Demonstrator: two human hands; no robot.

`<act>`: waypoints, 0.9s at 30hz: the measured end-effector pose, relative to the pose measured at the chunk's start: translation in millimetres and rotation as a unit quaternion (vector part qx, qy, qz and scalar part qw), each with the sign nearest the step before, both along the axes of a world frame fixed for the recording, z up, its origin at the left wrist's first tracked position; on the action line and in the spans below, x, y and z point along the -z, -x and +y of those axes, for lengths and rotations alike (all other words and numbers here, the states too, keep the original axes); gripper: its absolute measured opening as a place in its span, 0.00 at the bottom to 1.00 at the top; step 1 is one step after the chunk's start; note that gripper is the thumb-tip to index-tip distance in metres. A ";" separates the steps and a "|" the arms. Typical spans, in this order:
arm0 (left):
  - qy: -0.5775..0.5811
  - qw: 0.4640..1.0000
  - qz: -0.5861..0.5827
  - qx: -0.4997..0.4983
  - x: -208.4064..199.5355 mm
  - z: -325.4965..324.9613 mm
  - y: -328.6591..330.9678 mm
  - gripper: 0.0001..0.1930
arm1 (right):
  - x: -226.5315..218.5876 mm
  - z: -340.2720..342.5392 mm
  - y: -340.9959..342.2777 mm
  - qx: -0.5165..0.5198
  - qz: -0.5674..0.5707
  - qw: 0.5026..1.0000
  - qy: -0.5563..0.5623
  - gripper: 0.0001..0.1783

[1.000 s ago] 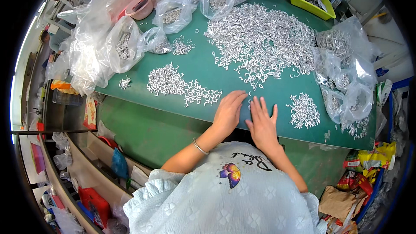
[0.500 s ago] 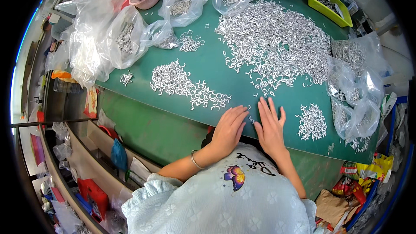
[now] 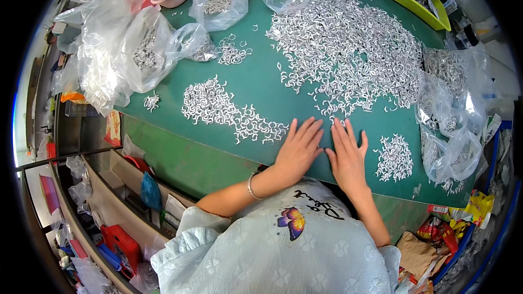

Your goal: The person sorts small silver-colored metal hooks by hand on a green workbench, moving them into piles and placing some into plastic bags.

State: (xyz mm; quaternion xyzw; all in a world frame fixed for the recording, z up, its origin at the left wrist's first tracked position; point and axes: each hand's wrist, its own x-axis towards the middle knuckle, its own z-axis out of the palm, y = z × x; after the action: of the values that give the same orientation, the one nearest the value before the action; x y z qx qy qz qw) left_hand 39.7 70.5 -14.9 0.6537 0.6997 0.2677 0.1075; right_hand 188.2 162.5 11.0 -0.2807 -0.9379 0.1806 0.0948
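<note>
Glinting crescent pieces [image 3: 338, 49], silvery, small, heaped

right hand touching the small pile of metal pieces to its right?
Apart: the head view shows a strip of green tabletop between the right hand and the small pile.

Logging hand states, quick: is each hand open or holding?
Left hand: open, palm down; anything beneath is hidden.
Right hand: open, palm down near the large pile of silvery curved pieces; underside hidden.
</note>
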 end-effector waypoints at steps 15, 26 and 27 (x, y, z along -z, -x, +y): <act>-0.076 0.994 -0.047 -0.068 -7.3 -18.9 29.3 0.15 | -7.9 0.1 -17.4 0.036 0.085 0.996 0.000 0.12; -0.086 0.986 -0.115 -0.089 -20.3 -15.5 4.3 0.15 | 3.6 12.1 -6.8 -0.009 0.139 0.990 -0.020 0.11; -0.082 0.986 -0.118 -0.085 -19.9 -14.9 2.4 0.15 | 4.6 11.9 -5.9 -0.005 0.124 0.992 -0.022 0.13</act>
State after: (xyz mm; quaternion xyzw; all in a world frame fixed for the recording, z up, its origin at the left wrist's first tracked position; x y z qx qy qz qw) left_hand 37.3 55.6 4.9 0.5619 0.7107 0.4082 0.1122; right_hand 194.1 174.4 6.4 -0.2496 -0.9240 0.1935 0.2157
